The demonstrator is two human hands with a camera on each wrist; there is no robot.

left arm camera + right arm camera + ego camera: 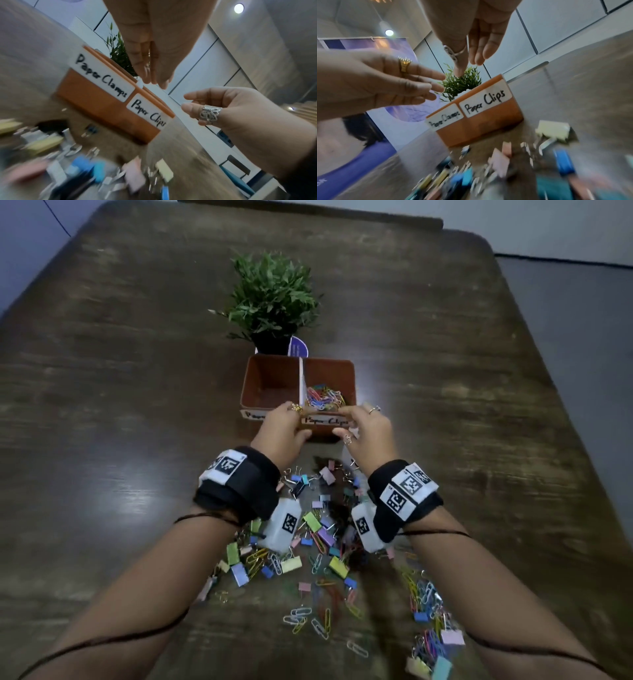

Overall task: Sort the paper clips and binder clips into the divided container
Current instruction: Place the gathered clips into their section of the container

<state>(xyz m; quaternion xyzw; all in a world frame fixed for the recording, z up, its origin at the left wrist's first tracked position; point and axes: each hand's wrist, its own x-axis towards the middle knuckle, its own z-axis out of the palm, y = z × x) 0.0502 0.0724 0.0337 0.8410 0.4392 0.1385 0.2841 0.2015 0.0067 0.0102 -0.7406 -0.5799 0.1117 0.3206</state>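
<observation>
An orange divided container [262, 378] stands mid-table, labelled "Paper Clamps" [101, 77] on the left and "Paper Clips" [147, 112] on the right. The left compartment looks empty. Colourful paper clips [323, 398] fill the right one. My left hand [284, 422] and right hand [368, 422] hover side by side over the container's near rim. In the wrist views the left hand [150, 65] and right hand [471, 54] show straight fingers holding nothing. A mixed pile of binder clips and paper clips [318, 529] lies on the table under my wrists.
A potted green plant [274, 296] stands just behind the container. More paper clips [428, 594] and a few binder clips trail toward the near right of the dark wooden table [120, 405]. Bare tabletop lies left and right of the container.
</observation>
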